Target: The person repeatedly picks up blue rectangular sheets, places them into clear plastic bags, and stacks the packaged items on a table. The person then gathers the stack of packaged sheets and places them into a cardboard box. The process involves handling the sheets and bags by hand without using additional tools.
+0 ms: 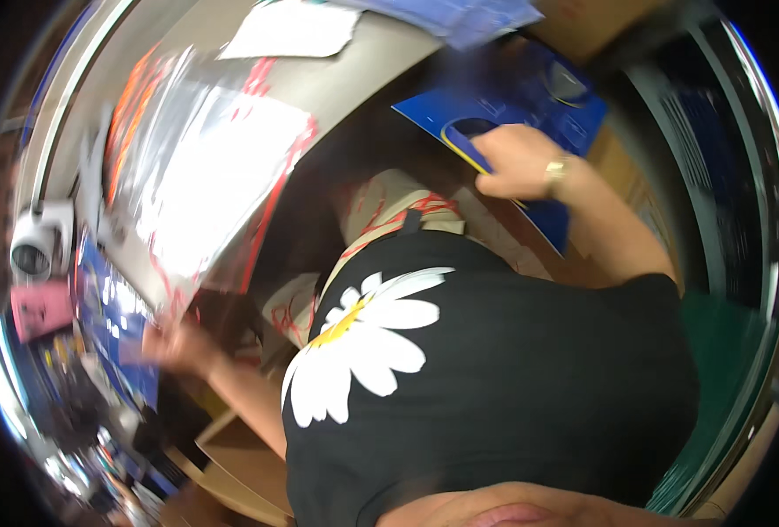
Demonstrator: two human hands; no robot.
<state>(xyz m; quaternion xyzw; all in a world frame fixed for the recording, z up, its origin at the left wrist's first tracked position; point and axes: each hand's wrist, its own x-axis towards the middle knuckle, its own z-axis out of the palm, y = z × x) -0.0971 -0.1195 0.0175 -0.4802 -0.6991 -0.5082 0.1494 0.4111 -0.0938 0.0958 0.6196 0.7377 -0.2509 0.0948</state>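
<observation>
My right hand (519, 162) is closed on the edge of a flat blue cardboard package (574, 132), beside a yellow-edged dark blue cut-out. The package hangs tilted at the upper right, its far part smeared by motion. At the left, my left hand (178, 344) is blurred, so its grip does not show clearly. Just above it is the lower corner of a clear plastic bag (213, 176) with red print and white contents. A shiny blue package (112, 307) lies right beside the same hand, partly overlapped by its fingers.
A grey table (380, 66) curves across the top, bearing a white sheet (293, 31) and blue plastic wrapping (460, 16). A white camera-like device (42, 241) and a pink block (41, 310) stand at the left. An open cardboard box (244, 465) sits low behind my left arm.
</observation>
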